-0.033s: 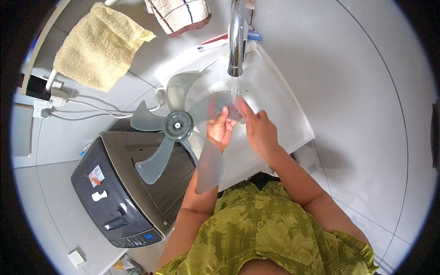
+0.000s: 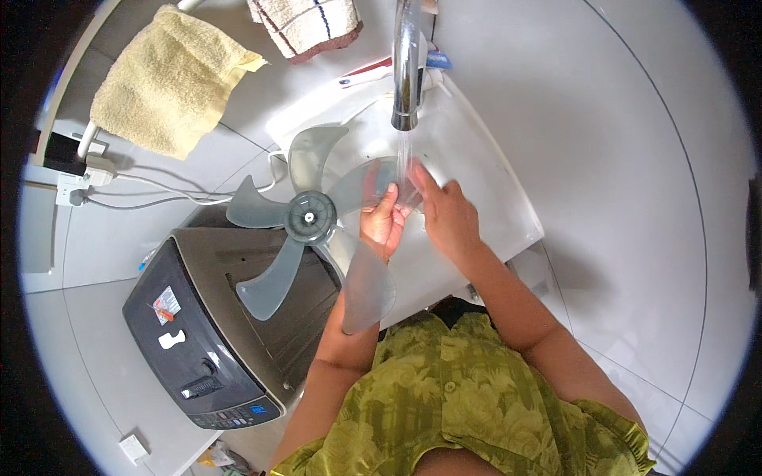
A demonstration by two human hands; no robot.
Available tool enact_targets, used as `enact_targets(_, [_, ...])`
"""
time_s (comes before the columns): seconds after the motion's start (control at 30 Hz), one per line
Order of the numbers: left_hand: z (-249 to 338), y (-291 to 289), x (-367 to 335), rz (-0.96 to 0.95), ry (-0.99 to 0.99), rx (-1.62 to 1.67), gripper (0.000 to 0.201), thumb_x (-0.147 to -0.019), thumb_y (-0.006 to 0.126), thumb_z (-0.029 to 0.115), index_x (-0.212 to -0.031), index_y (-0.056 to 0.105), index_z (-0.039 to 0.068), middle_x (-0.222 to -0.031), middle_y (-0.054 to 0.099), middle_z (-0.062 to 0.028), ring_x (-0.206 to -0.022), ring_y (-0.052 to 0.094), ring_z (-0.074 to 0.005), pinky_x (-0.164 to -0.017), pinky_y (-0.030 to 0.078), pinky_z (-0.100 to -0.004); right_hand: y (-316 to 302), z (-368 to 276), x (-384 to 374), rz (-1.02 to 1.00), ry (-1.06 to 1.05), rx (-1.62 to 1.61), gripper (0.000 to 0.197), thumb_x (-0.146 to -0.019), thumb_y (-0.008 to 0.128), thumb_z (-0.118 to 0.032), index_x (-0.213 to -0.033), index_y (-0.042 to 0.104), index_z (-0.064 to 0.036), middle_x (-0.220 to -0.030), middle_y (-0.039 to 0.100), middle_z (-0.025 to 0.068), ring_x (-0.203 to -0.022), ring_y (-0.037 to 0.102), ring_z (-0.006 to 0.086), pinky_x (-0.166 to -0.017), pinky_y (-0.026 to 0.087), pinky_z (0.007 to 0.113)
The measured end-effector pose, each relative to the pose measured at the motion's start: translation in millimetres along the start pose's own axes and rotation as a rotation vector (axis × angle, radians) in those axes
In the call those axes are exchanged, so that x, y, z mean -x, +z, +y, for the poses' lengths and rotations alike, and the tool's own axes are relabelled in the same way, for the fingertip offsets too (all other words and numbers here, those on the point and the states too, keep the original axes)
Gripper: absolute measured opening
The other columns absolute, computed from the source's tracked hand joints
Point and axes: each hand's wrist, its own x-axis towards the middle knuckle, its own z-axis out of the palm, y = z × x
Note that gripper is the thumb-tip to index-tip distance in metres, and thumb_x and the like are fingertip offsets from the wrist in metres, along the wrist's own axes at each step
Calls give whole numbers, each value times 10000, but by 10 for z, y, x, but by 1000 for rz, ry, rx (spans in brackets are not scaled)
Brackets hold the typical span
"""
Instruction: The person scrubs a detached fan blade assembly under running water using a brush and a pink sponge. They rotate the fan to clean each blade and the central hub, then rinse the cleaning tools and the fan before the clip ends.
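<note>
Little change is noted: the grey fan rotor [image 2: 309, 216] remains, one blade [image 2: 361, 186] under the tap [image 2: 406, 87]; rinsing apparently continues. Left hand [image 2: 382, 228] grips that blade; right hand's [image 2: 451, 220] fingers extend, hold undeterminable.

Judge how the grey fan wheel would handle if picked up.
The grey fan wheel is probably light for its size, since its translucent blades look thin. They seem fairly stiff, showing no obvious droop. The blade in the left hand is likely slippery, with running water falling on its outer end.
</note>
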Motion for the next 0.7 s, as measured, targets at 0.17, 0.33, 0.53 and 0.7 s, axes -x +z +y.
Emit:
enact_targets(0.17, [-10,68,-28,15,-19,-20,639,-929,477,9,-1473,203,200,-1317,482,-133,-1160,533,-268,-887,500,-395,98,93,-107,28,-43,57,507,-911,483,-128,-1402,409,-236,-810,506,150,-681,573,320,-617,491,428])
enact_targets(0.33, [-12,-156,40,-22,-32,-82,651,-925,471,-17,-1481,217,207,-1263,529,-126,-1132,558,-246,-839,514,-361,267,281,445,-67,-108,26,573,-872,502,-94,-1417,370,-206,-809,541,179,-674,606,362,-593,503,435])
enact_targets(0.53, [-33,82,19,-9,-44,-47,638,-918,472,-33,-1473,243,184,-1262,521,-108,-1082,584,-236,-747,530,-320,148,235,-147,10,-3,79,604,-845,543,-90,-1407,346,-189,-841,558,190,-731,618,382,-609,501,456])
enact_targets(0.7, [129,52,-7,111,54,-34,627,-915,497,-20,-1464,265,177,-1288,501,-99,-1074,587,-230,-729,530,-296,195,316,497,-159,-14,62,545,-889,503,-121,-1414,368,-172,-841,560,185,-720,611,357,-618,498,457])
